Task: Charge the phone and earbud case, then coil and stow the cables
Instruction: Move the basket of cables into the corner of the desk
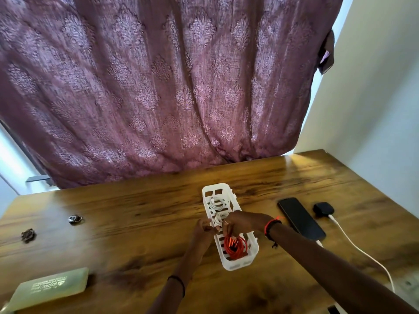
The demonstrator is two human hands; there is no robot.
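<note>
A white slotted basket [240, 265] stands in the middle of the wooden table [136, 223]. It holds two coiled white cables [216, 203] at its far end and a coiled red cable [235, 248] at its near end. My right hand [240, 223] reaches into the basket and grips the top of the red coil. My left hand [204, 228] is at the basket's left wall, fingers curled, pinching something small that I cannot make out. To the right lie a black phone [300, 218] and a black earbud case [323, 209] with a white cable [358, 248] plugged into it.
A pale green flat box [49, 286] lies at the near left. Two small dark objects [74, 219] [28, 235] sit at the far left of the table. A purple patterned curtain [158, 87] hangs behind the table. A white wall [374, 109] stands at the right.
</note>
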